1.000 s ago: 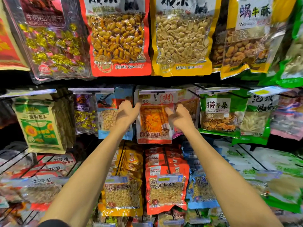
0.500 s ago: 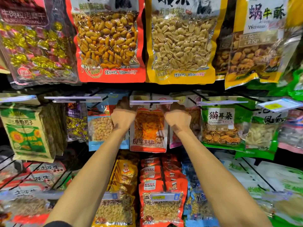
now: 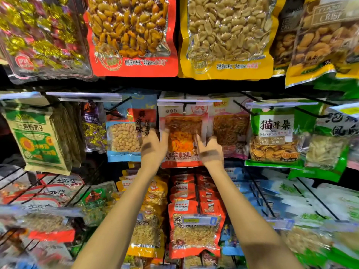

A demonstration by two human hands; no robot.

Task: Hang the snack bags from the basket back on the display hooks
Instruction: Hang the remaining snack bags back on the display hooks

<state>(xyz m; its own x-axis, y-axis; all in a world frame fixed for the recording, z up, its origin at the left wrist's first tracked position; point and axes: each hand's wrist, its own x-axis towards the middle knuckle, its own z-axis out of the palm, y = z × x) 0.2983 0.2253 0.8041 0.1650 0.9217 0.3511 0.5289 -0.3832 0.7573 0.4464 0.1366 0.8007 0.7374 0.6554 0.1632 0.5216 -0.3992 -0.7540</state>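
An orange and white snack bag (image 3: 182,133) hangs on the middle display hook (image 3: 184,105), under a clear price rail. My left hand (image 3: 153,149) holds the bag's left edge at mid height, thumb on the front. My right hand (image 3: 210,153) holds its right edge, one finger lying across the front. Both hands sit well below the hook. Motion blur hides the fingers behind the bag. The basket is out of view.
A blue peanut bag (image 3: 124,136) hangs just left, a pink bag (image 3: 231,131) and a green crisp bag (image 3: 275,136) just right. Large nut bags (image 3: 227,35) hang above. Rows of red and yellow bags (image 3: 194,226) on long hooks fill the space below my arms.
Both hands have dropped from the bag's top by the hook to its middle. The bag now hangs from the hook. My head has moved closer and tilted down.
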